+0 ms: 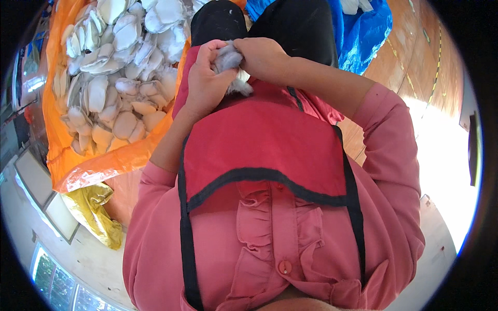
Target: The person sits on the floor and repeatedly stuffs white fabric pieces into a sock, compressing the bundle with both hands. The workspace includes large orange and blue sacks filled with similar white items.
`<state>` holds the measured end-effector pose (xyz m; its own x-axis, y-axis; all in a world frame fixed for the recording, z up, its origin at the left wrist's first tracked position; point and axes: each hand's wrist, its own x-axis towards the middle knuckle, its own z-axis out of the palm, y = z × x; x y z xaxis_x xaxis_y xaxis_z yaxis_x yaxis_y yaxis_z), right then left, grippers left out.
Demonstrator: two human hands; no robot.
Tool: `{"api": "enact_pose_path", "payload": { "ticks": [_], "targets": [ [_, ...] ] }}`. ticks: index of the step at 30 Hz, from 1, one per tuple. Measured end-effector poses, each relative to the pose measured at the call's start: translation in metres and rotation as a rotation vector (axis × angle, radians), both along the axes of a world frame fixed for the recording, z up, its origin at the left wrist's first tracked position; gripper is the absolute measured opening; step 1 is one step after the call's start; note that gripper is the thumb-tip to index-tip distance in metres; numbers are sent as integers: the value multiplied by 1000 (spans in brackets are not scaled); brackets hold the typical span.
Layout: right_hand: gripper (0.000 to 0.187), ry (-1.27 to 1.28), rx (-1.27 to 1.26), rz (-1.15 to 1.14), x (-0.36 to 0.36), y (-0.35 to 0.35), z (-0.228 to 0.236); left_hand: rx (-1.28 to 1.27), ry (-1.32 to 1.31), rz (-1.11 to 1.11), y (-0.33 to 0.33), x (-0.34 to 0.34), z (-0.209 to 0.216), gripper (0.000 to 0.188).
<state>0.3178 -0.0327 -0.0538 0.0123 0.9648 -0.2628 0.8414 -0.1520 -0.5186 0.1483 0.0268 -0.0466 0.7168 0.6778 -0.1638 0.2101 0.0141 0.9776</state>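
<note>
Above my lap, my left hand (206, 78) is closed around a grey-white fluffy piece (228, 58), thumb on the near side and fingers on the far side. My right hand (261, 58) meets it from the right, its fingers bent and closed at the edge of the same piece. Its fingertips are partly hidden. A paler tuft of the fluff (239, 87) hangs below my hands, over the red apron (259, 140). Whether the tuft and the piece are one thing, I cannot tell.
On my left stands an open orange plastic bag (98, 171) with many flat, rounded white pads (127, 31). A blue plastic sheet or bag (358, 39) with something white at its top is at the far right. Behind the orange bag lies a crumpled yellow bag (93, 212).
</note>
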Motion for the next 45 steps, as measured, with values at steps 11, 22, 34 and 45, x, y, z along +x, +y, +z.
{"api": "enact_pose_path", "payload": {
  "ticks": [11,22,34,45],
  "targets": [
    [21,560,-281,-133,28,-2,-17,279,142,-25,4,-8,-9,43],
    [15,932,-293,-123,29,-26,3,464,174,-34,12,-13,1,34],
    [19,657,97,-319,8,-38,-2,769,117,26,7,-11,5,24],
    [25,288,183,-302,-5,-40,7,871,129,75,5,-9,-10,18]
  ]
}}
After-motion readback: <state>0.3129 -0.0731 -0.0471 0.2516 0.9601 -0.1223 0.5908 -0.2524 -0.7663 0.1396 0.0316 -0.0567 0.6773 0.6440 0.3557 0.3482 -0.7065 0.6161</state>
